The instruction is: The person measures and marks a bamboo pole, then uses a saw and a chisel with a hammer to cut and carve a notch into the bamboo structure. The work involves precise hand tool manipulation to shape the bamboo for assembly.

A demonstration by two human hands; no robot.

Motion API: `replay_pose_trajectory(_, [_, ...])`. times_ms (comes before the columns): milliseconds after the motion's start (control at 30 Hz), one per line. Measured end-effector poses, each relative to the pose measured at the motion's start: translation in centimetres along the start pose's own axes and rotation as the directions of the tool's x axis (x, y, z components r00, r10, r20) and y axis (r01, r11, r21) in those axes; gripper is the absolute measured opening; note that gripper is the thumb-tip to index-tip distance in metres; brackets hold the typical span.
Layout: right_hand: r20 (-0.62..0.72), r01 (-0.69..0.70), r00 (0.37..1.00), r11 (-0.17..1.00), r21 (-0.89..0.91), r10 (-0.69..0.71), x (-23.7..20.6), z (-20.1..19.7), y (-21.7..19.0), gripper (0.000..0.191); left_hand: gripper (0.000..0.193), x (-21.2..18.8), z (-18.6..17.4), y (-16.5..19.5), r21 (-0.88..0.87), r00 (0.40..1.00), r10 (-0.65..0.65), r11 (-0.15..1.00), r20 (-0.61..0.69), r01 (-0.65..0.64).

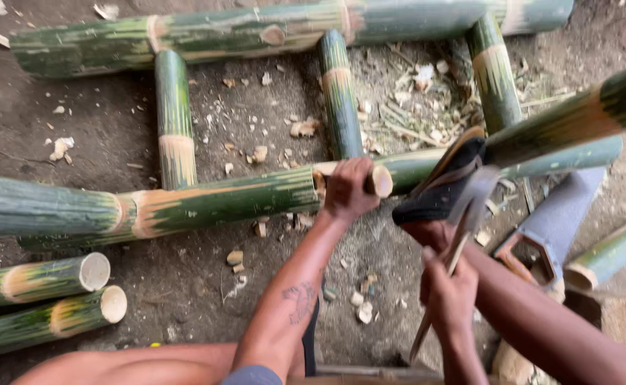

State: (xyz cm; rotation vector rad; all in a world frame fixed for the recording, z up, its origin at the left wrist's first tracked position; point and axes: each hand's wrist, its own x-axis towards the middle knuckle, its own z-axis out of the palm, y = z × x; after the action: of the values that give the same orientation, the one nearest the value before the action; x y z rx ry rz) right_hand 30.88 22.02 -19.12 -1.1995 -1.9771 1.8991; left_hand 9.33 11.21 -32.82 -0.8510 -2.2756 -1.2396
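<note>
My left hand (347, 189) is closed around the cut end of a short pale bamboo piece (380, 181), where it meets a long green bamboo pole (184, 205) lying across the ground. My right hand (449, 291) grips the handle of a long, thin, motion-blurred blade tool (469, 207) that rises toward that joint. A foot in a black sandal (437, 194) is planted just right of the left hand. The pole, a second long pole (256, 32) at the top and cross rungs (174, 117) (339, 93) form a ladder-like frame.
A handsaw with an orange handle (534, 257) lies at the right. A thick bamboo pole (576, 117) slants above it. Two cut bamboo lengths (42, 279) (49, 321) lie at the lower left. Wood chips and shavings (412, 107) litter the dirt floor.
</note>
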Motion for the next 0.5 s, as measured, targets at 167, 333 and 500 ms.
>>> replay_pose_trajectory(167, [0.032,-0.254,0.965,0.959,-0.124,0.260,0.6,1.4,2.6,0.014,0.017,2.8,2.1,-1.3,0.140,0.966,-0.185,0.977,0.181,0.161])
replay_pose_trajectory(333, [0.139,-0.179,0.974,0.984,0.003,0.177,1.3,2.6,3.5,0.028,0.022,0.8,1.4,-1.4,0.055,0.928,-0.278,0.960,0.248,0.273])
replay_pose_trajectory(500, [0.087,-0.147,0.984,0.985,-0.086,0.154,0.8,2.3,3.9,0.030,0.020,-0.5,1.0,-1.1,0.026,0.999,0.036,0.999,-0.037,-0.035])
